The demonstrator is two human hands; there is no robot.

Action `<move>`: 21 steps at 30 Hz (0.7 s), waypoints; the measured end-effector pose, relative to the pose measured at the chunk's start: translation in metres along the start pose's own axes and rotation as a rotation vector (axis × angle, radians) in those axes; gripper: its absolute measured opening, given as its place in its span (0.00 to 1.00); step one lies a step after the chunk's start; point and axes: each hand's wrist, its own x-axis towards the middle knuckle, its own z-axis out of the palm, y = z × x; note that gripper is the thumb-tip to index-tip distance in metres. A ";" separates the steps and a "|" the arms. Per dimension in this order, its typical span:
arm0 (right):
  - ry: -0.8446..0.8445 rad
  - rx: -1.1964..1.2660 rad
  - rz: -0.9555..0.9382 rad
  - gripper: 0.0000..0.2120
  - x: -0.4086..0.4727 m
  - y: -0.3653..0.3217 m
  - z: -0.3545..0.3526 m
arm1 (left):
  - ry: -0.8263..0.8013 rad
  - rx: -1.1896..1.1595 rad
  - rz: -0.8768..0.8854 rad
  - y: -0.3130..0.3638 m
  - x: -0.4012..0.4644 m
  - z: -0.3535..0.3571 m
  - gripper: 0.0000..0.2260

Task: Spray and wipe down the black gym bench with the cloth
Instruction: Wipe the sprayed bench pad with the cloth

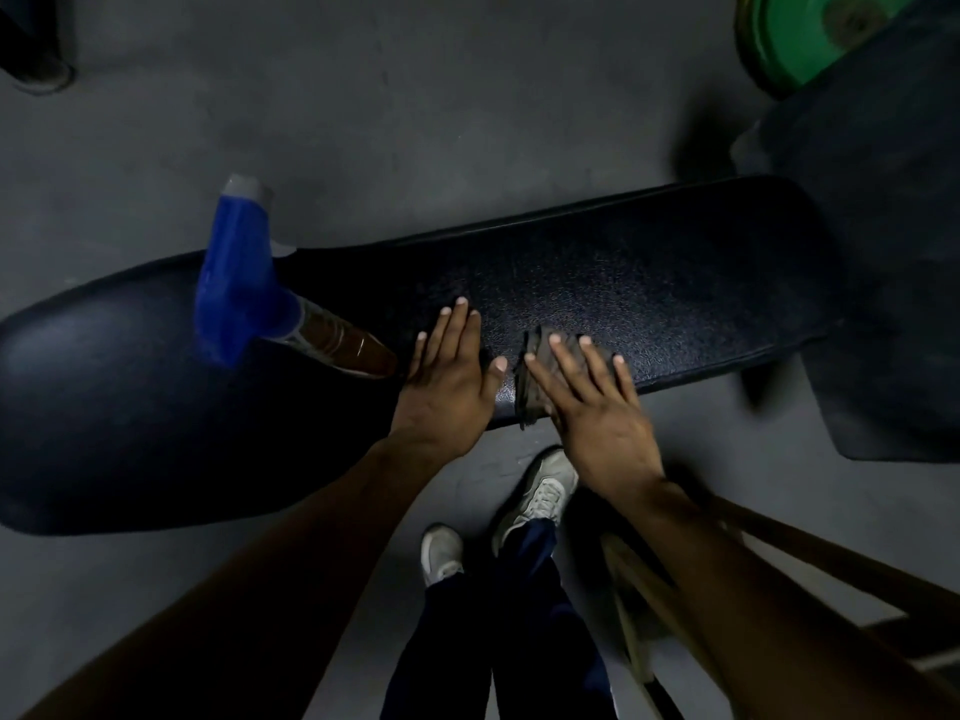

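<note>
The black gym bench (pixel 649 283) runs across the view from lower left to upper right. A spray bottle (pixel 244 283) with a blue trigger head and brownish liquid stands on the bench, left of my hands. My left hand (pixel 447 387) lies flat on the pad, fingers apart, holding nothing. Just right of it, my right hand (pixel 592 407) presses flat on a dark folded cloth (pixel 535 376) near the bench's front edge. Most of the cloth is hidden under that hand.
Grey floor surrounds the bench. A green weight plate (pixel 789 39) sits at the top right beside a dark padded piece (pixel 883 252). My shoes (pixel 540 496) and dark trouser legs stand below the bench. Wooden bars (pixel 831 558) slant at the lower right.
</note>
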 end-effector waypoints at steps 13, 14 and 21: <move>0.061 0.130 0.054 0.28 0.023 -0.042 0.000 | -0.058 0.084 0.036 -0.008 -0.016 0.008 0.29; 0.050 0.110 0.020 0.29 0.014 -0.042 0.003 | -0.060 0.087 0.044 -0.010 -0.018 0.007 0.29; -0.027 0.128 0.101 0.30 0.001 -0.012 -0.009 | -0.055 0.059 0.031 -0.029 -0.038 0.003 0.32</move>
